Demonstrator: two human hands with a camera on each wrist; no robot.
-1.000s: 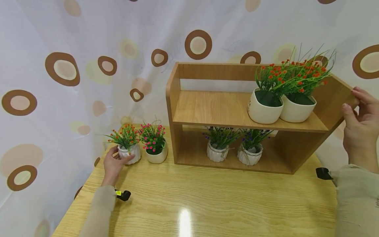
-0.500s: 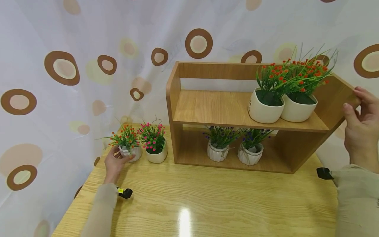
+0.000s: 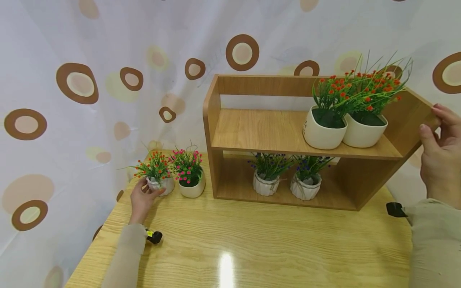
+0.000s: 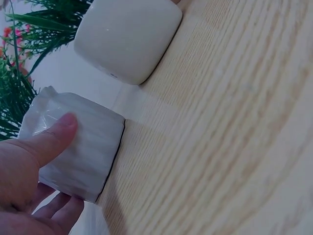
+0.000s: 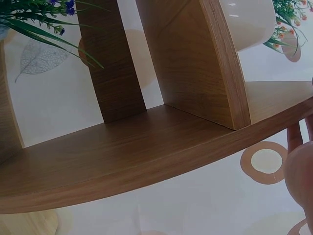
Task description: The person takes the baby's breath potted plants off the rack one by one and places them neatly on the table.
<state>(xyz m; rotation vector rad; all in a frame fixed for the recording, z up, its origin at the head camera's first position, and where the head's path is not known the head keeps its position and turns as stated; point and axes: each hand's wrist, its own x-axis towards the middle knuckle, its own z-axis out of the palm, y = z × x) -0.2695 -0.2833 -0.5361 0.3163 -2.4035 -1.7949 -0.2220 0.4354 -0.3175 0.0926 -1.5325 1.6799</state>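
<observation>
In the head view my left hand (image 3: pixel 142 199) grips a white ribbed flowerpot (image 3: pixel 167 185) with orange-red flowers, at the table's left. The left wrist view shows the thumb laid across the near wall of this pot (image 4: pixel 93 142) and fingers curled under its far side; its base is close over the tabletop. Just right of it stands a smooth cream pot (image 3: pixel 192 189) with pink flowers. At the far right, my right hand (image 3: pixel 443 160) pinches the upper front edge of the side panel of a two-tier wooden shelf (image 3: pixel 259 130), thumb inside, fingers outside.
On the shelf's upper tier, two cream pots (image 3: pixel 325 130) with red flowers stand at the right end. Two white pots (image 3: pixel 265 186) with blue-violet flowers, tied with twine, occupy the lower tier. A patterned curtain (image 3: pixel 119 40) hangs behind the wooden table (image 3: pixel 288 240).
My left hand and the ribbed pot have shifted slightly right, nearer to the pink-flowered pot. The right hand keeps its grip on the shelf's panel.
</observation>
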